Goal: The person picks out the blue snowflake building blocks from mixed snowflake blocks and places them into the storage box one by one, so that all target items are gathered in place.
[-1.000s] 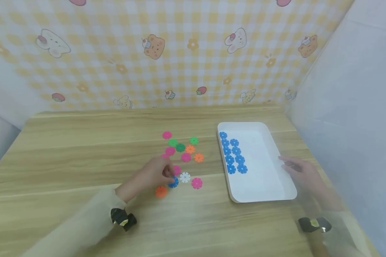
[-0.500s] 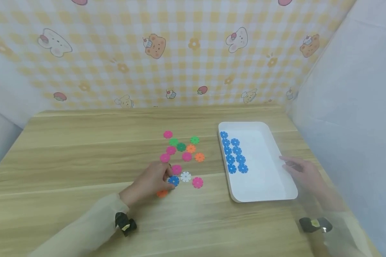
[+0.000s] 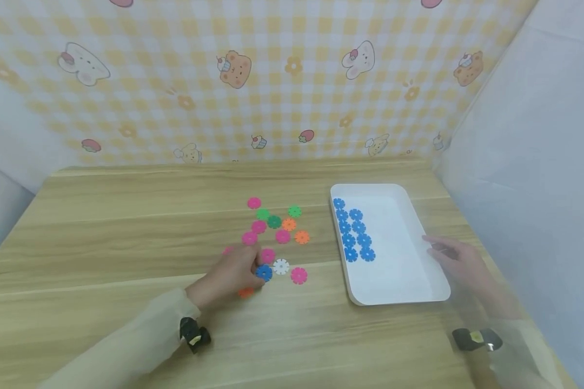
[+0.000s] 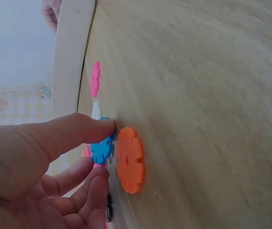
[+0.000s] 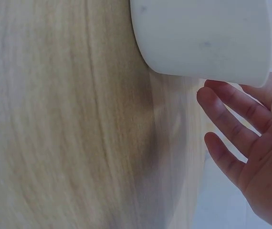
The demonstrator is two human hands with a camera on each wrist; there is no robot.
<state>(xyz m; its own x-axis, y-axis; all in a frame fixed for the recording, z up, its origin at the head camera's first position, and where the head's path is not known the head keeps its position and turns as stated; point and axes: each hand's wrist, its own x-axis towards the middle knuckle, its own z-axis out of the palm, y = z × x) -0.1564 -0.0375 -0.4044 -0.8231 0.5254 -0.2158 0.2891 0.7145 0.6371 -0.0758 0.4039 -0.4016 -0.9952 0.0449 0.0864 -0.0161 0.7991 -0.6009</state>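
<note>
Near the table's middle, my left hand (image 3: 229, 273) pinches a blue notched interlocking disc (image 3: 264, 273) between thumb and fingers. The left wrist view has the thumb on the upper edge of this blue disc (image 4: 101, 147), with an orange disc (image 4: 130, 160) lying close by. A white disc (image 3: 280, 267) and a pink disc (image 3: 268, 255) are right beside the held one. My right hand (image 3: 462, 265) holds the right rim of a white tray (image 3: 399, 281). In the right wrist view the tray's wall (image 5: 203, 40) hides the thumb, and the other fingers spread loosely outside it.
Several blue discs (image 3: 358, 227) lie in two columns along the tray's left side. Loose pink, orange (image 3: 302, 237) and green (image 3: 294, 211) discs are scattered on the wooden table (image 3: 126, 227). A checked cloth (image 3: 292, 97) hangs behind.
My left hand has closed its thumb and fingers on the blue disc and shifted slightly right, uncovering pink discs behind it. The right hand stays at the tray's rim.
</note>
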